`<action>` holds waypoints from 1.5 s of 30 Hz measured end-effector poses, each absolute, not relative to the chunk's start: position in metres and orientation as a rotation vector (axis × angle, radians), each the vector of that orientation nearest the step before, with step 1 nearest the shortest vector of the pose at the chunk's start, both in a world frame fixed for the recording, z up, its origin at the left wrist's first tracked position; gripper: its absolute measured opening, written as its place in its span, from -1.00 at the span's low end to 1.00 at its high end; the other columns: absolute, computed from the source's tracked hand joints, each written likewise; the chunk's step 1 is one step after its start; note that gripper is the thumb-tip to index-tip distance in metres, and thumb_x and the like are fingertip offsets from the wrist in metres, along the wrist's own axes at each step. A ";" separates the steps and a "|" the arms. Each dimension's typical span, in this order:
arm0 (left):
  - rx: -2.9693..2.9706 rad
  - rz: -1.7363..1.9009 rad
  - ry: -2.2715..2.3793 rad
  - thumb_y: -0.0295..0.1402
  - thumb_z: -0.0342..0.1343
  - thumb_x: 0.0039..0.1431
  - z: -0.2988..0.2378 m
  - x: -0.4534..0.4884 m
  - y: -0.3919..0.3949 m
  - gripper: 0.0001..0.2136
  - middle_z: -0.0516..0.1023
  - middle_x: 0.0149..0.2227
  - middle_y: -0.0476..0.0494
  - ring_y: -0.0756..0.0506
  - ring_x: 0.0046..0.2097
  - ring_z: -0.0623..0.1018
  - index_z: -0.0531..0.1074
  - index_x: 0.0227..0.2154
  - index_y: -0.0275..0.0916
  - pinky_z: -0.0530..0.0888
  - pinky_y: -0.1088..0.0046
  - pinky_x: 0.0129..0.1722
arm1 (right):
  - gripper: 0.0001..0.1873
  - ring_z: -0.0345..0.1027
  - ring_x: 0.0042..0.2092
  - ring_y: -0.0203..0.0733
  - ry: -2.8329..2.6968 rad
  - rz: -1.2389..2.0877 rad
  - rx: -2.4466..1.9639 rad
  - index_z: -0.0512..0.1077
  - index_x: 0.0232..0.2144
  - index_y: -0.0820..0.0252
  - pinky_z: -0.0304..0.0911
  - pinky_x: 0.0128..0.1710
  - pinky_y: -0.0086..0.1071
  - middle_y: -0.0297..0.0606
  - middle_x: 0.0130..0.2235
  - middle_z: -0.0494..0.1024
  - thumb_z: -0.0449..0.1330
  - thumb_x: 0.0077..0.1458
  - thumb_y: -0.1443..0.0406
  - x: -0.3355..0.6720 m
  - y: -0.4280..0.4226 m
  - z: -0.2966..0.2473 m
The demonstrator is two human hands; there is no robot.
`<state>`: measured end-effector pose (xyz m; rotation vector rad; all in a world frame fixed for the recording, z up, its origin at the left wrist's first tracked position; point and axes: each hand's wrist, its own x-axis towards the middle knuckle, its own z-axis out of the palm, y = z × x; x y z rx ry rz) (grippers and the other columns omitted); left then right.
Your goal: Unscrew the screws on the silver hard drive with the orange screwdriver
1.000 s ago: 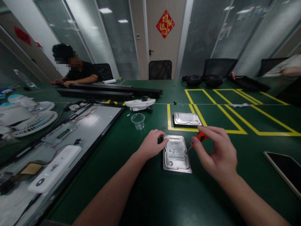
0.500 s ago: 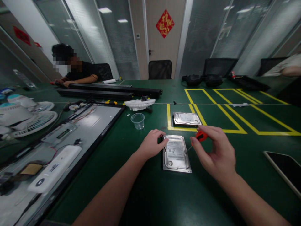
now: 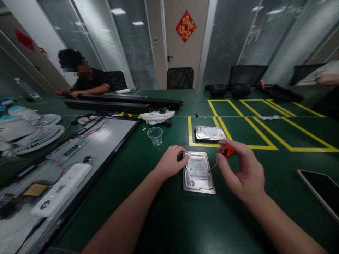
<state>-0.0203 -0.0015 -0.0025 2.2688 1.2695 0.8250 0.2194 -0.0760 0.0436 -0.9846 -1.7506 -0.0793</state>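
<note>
A silver hard drive [image 3: 197, 173] with a white label lies flat on the green table before me. My left hand [image 3: 173, 160] grips its upper left corner, thumb on the top face and fingers along the far edge. Between thumb and fingers, my right hand [image 3: 242, 165] holds a screwdriver [image 3: 227, 151] with an orange and black handle. The thin shaft slants down to the left, its tip at the drive's right edge. A second hard drive [image 3: 210, 133] sits just beyond, within yellow tape lines. Left of it stands a clear plastic cup [image 3: 155, 137].
At left lies a dismantled display panel [image 3: 116, 128] carrying a white device [image 3: 62, 190], with white fan parts [image 3: 34, 130] beside it. Black bars [image 3: 119, 101] lie farther back, near a seated person [image 3: 90, 79]. A phone [image 3: 320, 190] rests at right.
My right fingers and the screwdriver handle have shifted and turned slightly, while the tip stays at the same spot on the drive. My left hand has not moved.
</note>
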 end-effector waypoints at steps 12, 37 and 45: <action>2.276 0.827 1.263 -0.23 0.16 0.34 -0.004 -0.020 0.000 -0.79 0.58 -0.15 -0.18 -0.20 -0.07 0.53 0.56 -0.10 -0.23 0.47 0.23 -0.04 | -0.36 0.54 -0.03 -0.05 -1.757 -0.123 -0.967 0.38 0.22 0.08 0.46 0.02 -0.11 -0.14 -0.01 0.59 0.35 0.11 0.46 0.218 -0.075 0.044; 2.264 0.836 1.259 -0.24 0.17 0.34 -0.003 -0.019 -0.001 -0.80 0.59 -0.13 -0.18 -0.20 -0.05 0.54 0.56 -0.13 -0.23 0.48 0.21 -0.02 | -0.33 0.56 -0.03 -0.12 -1.735 -0.085 -0.989 0.31 0.27 0.06 0.47 0.03 -0.20 -0.17 0.00 0.60 0.33 0.15 0.46 0.218 -0.075 0.038; 2.265 0.824 1.272 -0.23 0.16 0.34 -0.003 -0.020 -0.001 -0.79 0.59 -0.12 -0.17 -0.20 -0.03 0.53 0.56 -0.10 -0.22 0.47 0.23 0.00 | -0.34 0.56 -0.02 -0.12 -1.736 -0.077 -0.977 0.33 0.25 0.07 0.46 0.04 -0.21 -0.17 0.00 0.60 0.32 0.14 0.47 0.219 -0.076 0.039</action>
